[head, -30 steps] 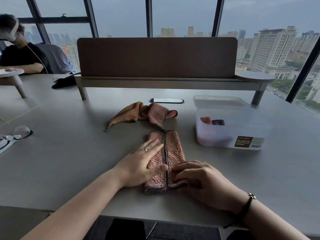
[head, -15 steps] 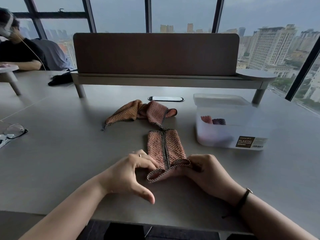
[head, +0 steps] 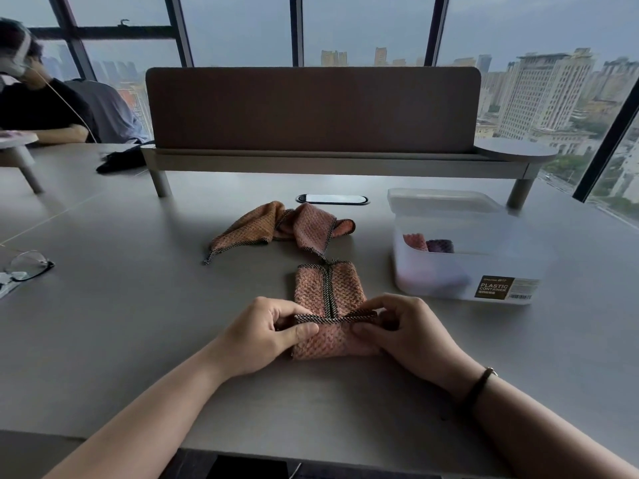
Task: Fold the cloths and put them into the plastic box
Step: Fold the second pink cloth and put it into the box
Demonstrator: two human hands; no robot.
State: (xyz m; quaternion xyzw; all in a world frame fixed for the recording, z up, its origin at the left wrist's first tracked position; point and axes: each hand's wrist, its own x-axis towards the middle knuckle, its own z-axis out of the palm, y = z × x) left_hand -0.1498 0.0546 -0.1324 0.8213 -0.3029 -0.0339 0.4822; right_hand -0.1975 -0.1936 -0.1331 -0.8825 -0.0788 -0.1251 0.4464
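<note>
Left hand [head: 262, 335]: fingers curled, thumb on top, pinching the left end of the near edge of the pink cloth [head: 328, 305], which is lifted and turned over toward the far side. Right hand [head: 408, 333]: fingers likewise curled, thumb and fingertips gripping the right end of the same edge. The cloth lies on the table [head: 138, 340] as a narrow strip, its dark trimmed edges meeting along the middle. A second cloth [head: 276, 228] lies crumpled just beyond it, unfolded. The box [head: 460, 257] stands to the right, near the strip but apart from it, open, with its lid [head: 439, 200] lying behind it; inside are a pink and a purple cloth.
</note>
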